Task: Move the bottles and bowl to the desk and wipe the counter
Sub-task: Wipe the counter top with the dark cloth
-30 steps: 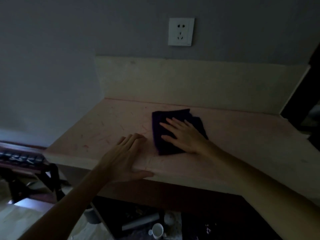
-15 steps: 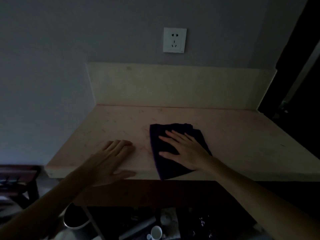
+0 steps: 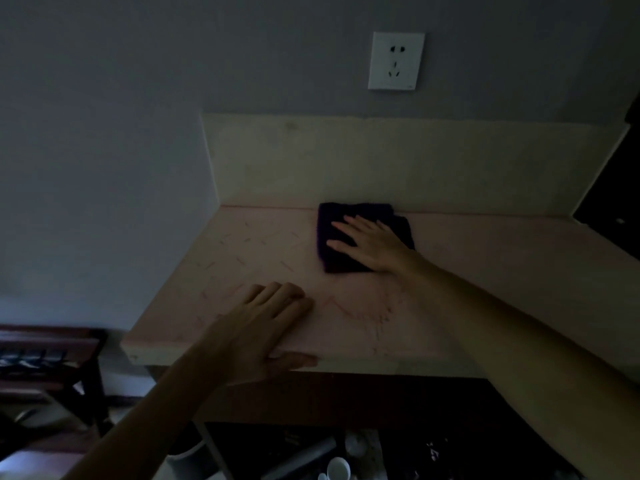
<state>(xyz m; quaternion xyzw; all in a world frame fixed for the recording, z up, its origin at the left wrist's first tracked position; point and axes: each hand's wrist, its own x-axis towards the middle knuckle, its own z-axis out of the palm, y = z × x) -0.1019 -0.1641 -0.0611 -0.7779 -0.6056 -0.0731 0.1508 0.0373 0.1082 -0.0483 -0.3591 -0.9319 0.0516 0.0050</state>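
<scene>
The room is dim. A dark purple folded cloth (image 3: 330, 216) lies at the back of the pale counter (image 3: 242, 251), against the backsplash. My right hand (image 3: 372, 242) lies flat on the cloth, fingers spread and pointing left. My left hand (image 3: 263, 327) rests flat near the counter's front edge, with the thumb hooked over the edge and nothing held. No bottles or bowl are in view.
A white wall socket (image 3: 396, 60) sits above the backsplash (image 3: 381, 164). A dark wooden piece of furniture (image 3: 48, 362) stands to the lower left. Below the counter are a white cup (image 3: 337, 469) and other dim items. A dark opening (image 3: 613, 188) borders the right side.
My right hand has pushed the cloth from the counter's front edge to the back against the backsplash. My left hand stays flat at the front edge. The view has shifted.
</scene>
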